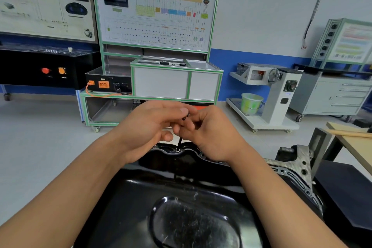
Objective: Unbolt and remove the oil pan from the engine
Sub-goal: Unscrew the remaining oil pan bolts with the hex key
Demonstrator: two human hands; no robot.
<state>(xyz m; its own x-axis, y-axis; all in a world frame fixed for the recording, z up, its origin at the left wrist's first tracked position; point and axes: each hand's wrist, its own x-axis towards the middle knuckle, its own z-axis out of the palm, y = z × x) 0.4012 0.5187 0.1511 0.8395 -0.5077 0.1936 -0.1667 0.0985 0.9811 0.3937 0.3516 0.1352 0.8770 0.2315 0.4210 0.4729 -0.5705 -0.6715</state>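
Observation:
The black oil pan (181, 197) fills the lower middle of the head view, its scratched oval bulge nearest me. It sits on the grey engine block (296, 165), whose flange shows at the right. Both hands meet above the pan's far edge. My left hand (149, 127) and my right hand (207, 133) together grip a thin black tool (180, 140). The tool stands nearly upright. Its lower tip rests in a bolt (178, 149) on the pan's far flange. Most of the tool is hidden by my fingers.
A green-framed training bench (155, 46) stands straight ahead across the floor. To the right is a white engine stand (277, 94) with a green bucket (251, 103) on its base. A wooden table (358, 141) and a dark surface (346, 191) lie at the right edge.

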